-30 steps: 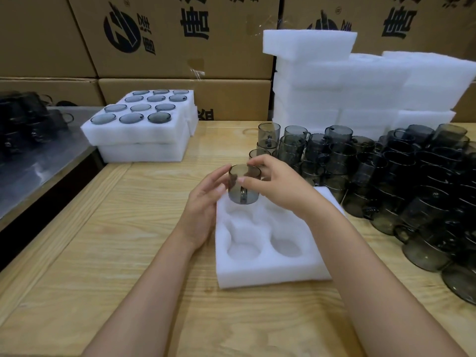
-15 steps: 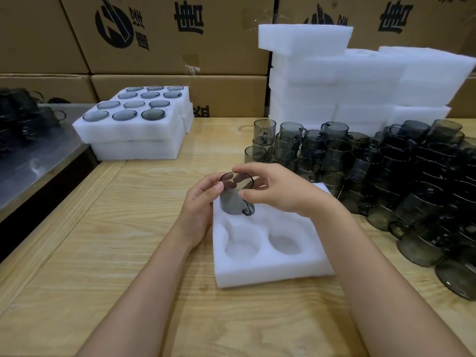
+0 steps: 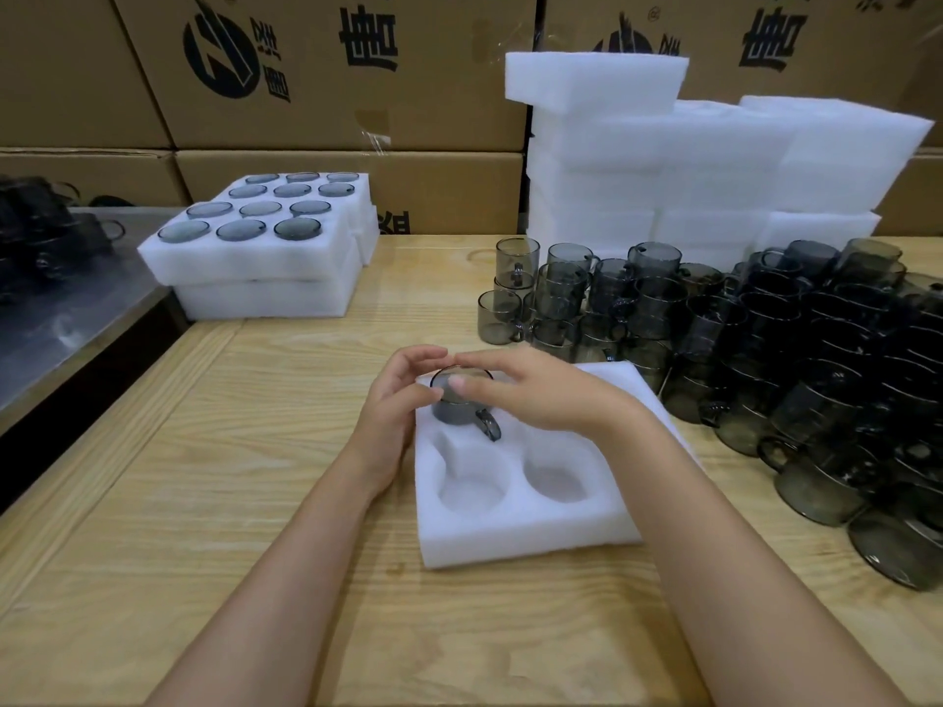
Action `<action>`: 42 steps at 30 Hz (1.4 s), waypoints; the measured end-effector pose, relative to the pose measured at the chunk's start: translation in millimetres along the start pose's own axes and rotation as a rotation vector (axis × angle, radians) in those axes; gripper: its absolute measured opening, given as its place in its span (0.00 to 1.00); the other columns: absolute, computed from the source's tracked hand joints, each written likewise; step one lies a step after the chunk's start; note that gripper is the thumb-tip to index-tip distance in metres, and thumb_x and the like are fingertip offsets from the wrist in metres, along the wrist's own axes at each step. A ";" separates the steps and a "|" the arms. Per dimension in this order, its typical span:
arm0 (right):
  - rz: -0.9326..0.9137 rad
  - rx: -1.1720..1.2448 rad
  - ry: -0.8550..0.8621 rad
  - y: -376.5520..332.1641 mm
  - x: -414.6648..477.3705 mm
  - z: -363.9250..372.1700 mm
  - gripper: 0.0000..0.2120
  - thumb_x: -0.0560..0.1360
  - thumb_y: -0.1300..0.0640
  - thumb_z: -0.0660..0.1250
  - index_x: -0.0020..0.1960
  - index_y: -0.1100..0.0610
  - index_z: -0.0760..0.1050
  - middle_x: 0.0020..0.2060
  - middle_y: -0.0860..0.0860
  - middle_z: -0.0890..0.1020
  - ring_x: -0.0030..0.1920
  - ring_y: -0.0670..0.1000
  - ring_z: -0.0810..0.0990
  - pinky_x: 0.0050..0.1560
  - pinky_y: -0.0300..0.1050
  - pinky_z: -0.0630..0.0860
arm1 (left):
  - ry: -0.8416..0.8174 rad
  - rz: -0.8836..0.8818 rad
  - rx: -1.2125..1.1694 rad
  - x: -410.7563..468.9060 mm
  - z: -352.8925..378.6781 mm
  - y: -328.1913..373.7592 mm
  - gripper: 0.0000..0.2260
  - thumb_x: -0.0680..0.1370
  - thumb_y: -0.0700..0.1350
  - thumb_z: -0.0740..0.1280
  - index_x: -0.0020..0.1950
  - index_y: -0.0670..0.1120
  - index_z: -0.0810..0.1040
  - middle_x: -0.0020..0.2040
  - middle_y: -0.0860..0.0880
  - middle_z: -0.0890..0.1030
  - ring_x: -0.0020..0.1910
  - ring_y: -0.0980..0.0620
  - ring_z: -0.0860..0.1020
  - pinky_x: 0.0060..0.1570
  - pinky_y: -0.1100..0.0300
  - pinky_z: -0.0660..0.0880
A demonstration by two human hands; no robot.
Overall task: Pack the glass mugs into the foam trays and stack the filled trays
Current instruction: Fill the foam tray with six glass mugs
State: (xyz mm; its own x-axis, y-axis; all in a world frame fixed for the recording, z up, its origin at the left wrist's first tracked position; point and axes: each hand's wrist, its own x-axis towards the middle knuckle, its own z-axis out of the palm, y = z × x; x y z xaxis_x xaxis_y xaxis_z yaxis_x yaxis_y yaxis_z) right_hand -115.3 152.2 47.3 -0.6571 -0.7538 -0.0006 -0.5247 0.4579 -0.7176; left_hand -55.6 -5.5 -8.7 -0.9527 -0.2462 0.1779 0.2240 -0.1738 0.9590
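A white foam tray (image 3: 515, 533) with round pockets lies on the wooden table in front of me. A smoky glass mug (image 3: 462, 408) sits partly sunk in the tray's far left pocket, handle pointing toward me and to the right. My left hand (image 3: 395, 400) grips the mug's left side. My right hand (image 3: 536, 392) lies over its rim with fingers pressing on top. The two near pockets hold nothing. The far right part of the tray is hidden by my right hand.
A crowd of loose smoky mugs (image 3: 740, 344) fills the table's right side. Stacked filled trays (image 3: 260, 262) stand at the far left, a pile of foam trays (image 3: 689, 165) at the back. Cardboard boxes (image 3: 326, 68) line the rear. A metal surface (image 3: 56, 318) lies left.
Both hands lowered the mug from above the tray down into the far left pocket, and its handle turned toward me and to the right.
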 end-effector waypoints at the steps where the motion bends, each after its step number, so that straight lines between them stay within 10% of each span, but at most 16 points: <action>1: -0.019 -0.015 0.110 -4.3 0.8 3.7 0.22 0.78 0.43 0.59 0.65 0.56 0.73 0.64 0.51 0.76 0.65 0.49 0.71 0.64 0.43 0.65 | 0.034 0.015 0.010 0.1 3.5 2.0 0.16 0.67 0.38 0.64 0.54 0.45 0.75 0.50 0.47 0.78 0.55 0.44 0.74 0.57 0.48 0.70; 4: -0.072 -0.248 0.273 -14.5 7.7 18.2 0.27 0.81 0.42 0.48 0.72 0.59 0.63 0.73 0.52 0.65 0.75 0.51 0.54 0.72 0.44 0.49 | 0.149 0.114 0.064 1.3 14.2 6.2 0.09 0.80 0.39 0.61 0.59 0.48 0.73 0.59 0.44 0.77 0.61 0.46 0.74 0.66 0.53 0.68; 10: 0.195 -0.529 0.058 -1.1 13.5 36.1 0.26 0.82 0.45 0.38 0.78 0.51 0.41 0.76 0.47 0.39 0.74 0.51 0.30 0.70 0.58 0.27 | -0.008 0.004 0.383 7.5 16.9 2.5 0.21 0.81 0.33 0.54 0.67 0.55 0.68 0.70 0.46 0.70 0.59 0.61 0.72 0.53 0.76 0.68; 15: 0.220 -0.533 0.026 1.4 19.9 37.8 0.25 0.81 0.45 0.39 0.77 0.47 0.45 0.77 0.48 0.41 0.75 0.53 0.35 0.70 0.60 0.28 | 0.122 -0.016 0.282 6.8 21.8 2.5 0.23 0.78 0.30 0.57 0.63 0.56 0.72 0.68 0.48 0.72 0.70 0.46 0.67 0.67 0.55 0.67; 21: 0.160 -0.348 0.118 -2.1 13.5 35.3 0.26 0.81 0.43 0.42 0.76 0.52 0.55 0.75 0.52 0.58 0.76 0.54 0.51 0.74 0.55 0.38 | 0.180 -0.106 -0.069 -6.5 12.3 -2.9 0.18 0.73 0.26 0.60 0.56 0.43 0.78 0.49 0.42 0.80 0.47 0.44 0.79 0.46 0.57 0.77; 24: 0.042 -0.046 0.471 -6.3 0.0 9.7 0.19 0.82 0.52 0.54 0.68 0.60 0.69 0.66 0.57 0.73 0.67 0.55 0.68 0.65 0.44 0.60 | 0.168 -0.091 -0.096 -6.0 11.5 0.1 0.20 0.67 0.27 0.63 0.55 0.42 0.78 0.45 0.45 0.83 0.43 0.46 0.81 0.43 0.57 0.78; 28: 0.158 -0.327 0.997 21.2 -33.7 -37.7 0.14 0.78 0.58 0.60 0.61 0.61 0.75 0.59 0.57 0.76 0.57 0.58 0.75 0.54 0.47 0.68 | 0.216 -0.102 -0.098 -2.2 10.7 1.0 0.23 0.58 0.33 0.61 0.52 0.42 0.79 0.45 0.44 0.82 0.40 0.48 0.81 0.38 0.59 0.78; 42: 0.504 -0.598 0.948 73.1 -50.5 -64.5 0.13 0.78 0.65 0.59 0.61 0.66 0.72 0.57 0.64 0.74 0.52 0.66 0.75 0.46 0.52 0.70 | 0.171 -0.112 -0.110 -0.8 10.0 2.8 0.25 0.58 0.33 0.61 0.55 0.39 0.78 0.45 0.42 0.81 0.36 0.52 0.82 0.33 0.64 0.77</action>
State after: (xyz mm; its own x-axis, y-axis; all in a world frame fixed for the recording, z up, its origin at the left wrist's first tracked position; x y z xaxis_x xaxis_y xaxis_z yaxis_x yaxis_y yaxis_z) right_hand -155.4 254.1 39.7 -0.8607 0.0962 0.5000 -0.1003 0.9308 -0.3516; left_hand -56.2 3.8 -3.9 -0.9264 -0.3758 0.0224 0.1484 -0.3098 0.9392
